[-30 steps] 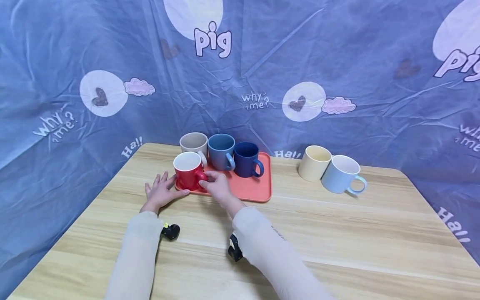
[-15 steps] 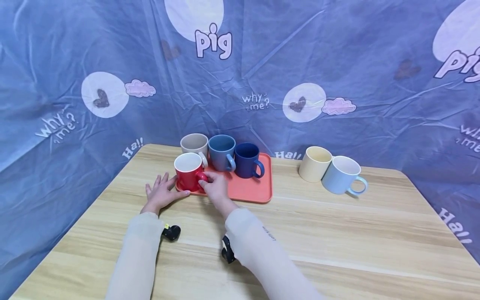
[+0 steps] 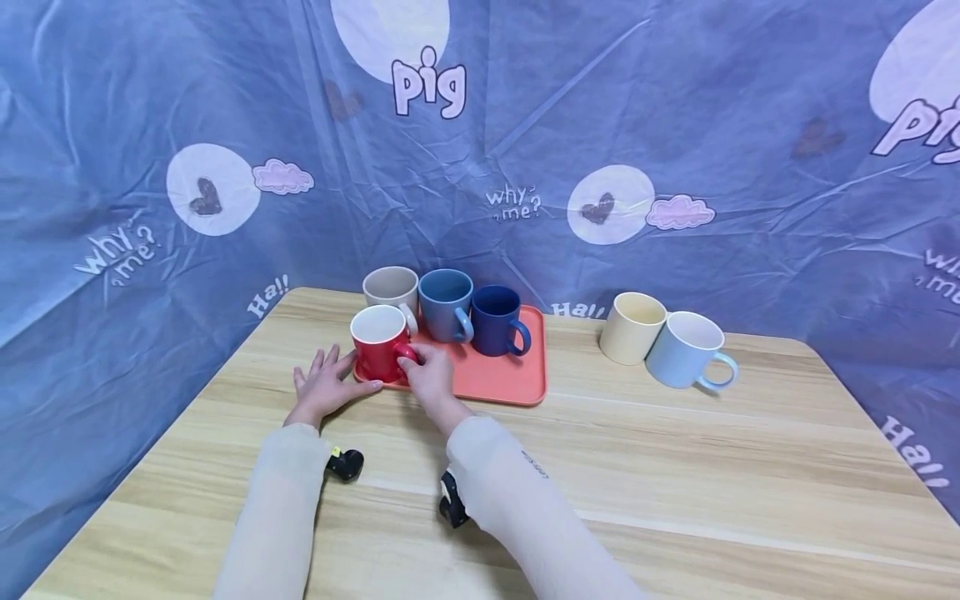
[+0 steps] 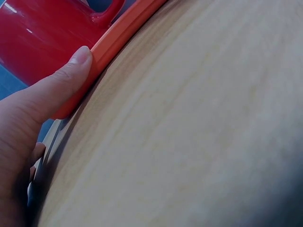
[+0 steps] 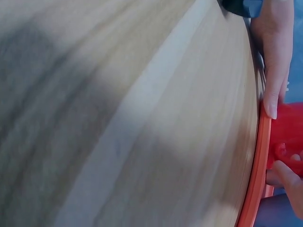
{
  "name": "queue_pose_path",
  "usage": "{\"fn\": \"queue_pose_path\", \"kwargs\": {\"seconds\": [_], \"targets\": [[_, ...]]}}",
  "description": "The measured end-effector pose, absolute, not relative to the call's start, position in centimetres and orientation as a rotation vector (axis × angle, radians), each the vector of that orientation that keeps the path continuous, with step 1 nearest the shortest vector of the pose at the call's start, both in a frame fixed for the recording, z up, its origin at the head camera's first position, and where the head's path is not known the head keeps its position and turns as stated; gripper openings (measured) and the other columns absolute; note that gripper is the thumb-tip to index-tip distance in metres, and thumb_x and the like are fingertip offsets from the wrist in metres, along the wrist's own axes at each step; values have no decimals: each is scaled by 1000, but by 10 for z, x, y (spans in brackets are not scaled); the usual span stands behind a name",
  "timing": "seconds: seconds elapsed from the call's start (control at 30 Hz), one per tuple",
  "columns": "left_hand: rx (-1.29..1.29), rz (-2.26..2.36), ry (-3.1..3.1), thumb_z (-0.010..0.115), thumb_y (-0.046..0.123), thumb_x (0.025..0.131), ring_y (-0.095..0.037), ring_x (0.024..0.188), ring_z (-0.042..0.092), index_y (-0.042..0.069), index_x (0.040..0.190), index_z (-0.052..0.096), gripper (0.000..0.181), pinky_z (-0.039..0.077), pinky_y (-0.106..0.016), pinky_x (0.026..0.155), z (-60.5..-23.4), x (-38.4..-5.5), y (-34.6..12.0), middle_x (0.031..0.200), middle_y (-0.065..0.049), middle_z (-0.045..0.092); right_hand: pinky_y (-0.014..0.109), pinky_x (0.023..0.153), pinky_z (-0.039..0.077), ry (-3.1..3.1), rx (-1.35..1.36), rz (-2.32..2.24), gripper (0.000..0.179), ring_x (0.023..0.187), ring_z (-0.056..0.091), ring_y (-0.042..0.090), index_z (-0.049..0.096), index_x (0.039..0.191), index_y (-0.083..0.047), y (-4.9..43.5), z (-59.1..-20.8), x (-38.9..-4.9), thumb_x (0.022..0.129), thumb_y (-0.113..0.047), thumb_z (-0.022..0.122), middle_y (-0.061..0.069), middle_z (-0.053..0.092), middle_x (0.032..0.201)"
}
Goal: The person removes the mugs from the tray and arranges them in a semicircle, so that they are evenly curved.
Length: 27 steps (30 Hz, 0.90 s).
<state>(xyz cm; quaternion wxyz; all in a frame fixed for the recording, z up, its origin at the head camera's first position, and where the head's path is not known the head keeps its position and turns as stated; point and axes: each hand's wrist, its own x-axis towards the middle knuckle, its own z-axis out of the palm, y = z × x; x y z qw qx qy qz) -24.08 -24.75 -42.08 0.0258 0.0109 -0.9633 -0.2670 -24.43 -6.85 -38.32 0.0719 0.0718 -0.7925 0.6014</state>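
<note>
left of centre: red mug (image 3: 379, 357), white inside | grey mug (image 3: 389, 286) | dusty-blue mug (image 3: 444, 312) | navy mug (image 3: 495, 323) | coral tray (image 3: 504, 380) | right of centre: cream mug (image 3: 628, 335) | pale-blue mug (image 3: 677, 356), white inside | lower frame: tan wood-grain table (image 3: 697, 475) | upper frame: blue cloth (image 3: 480, 137), white circles (image 3: 388, 33), pink clouds (image 3: 282, 177)

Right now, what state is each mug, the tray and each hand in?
Red mug, upright, held
Grey mug, upright
Blue mug, upright
Navy mug, upright
Cream mug, upright
Pale blue mug, upright
Tray, lying flat
Left hand, fingers spread, thumb at tray
Right hand, holding red mug
</note>
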Motion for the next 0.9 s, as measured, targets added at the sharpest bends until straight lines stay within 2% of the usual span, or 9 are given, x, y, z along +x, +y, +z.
{"fn": "queue_pose_path", "kwargs": {"seconds": [0.2, 0.9], "targets": [[34, -807, -2987, 58, 65, 64, -42, 124, 0, 13, 134, 32, 91, -11, -62, 88, -419, -240, -246, 138, -25, 14, 19, 58, 46, -2328, 163, 1816, 13, 67, 55, 13, 68, 86, 0, -71, -384, -243, 75, 3, 63, 8, 64, 77], [53, -828, -2976, 59, 66, 62, -42, 125, -2, 16, 135, 31, 93, -14, -61, 87, -422, -241, -249, 139, -24, 13, 21, 58, 48, -2266, 122, 1863, 17, 71, 56, 16, 67, 92, -1, -68, -383, -239, 76, 3, 62, 10, 63, 84]]}}
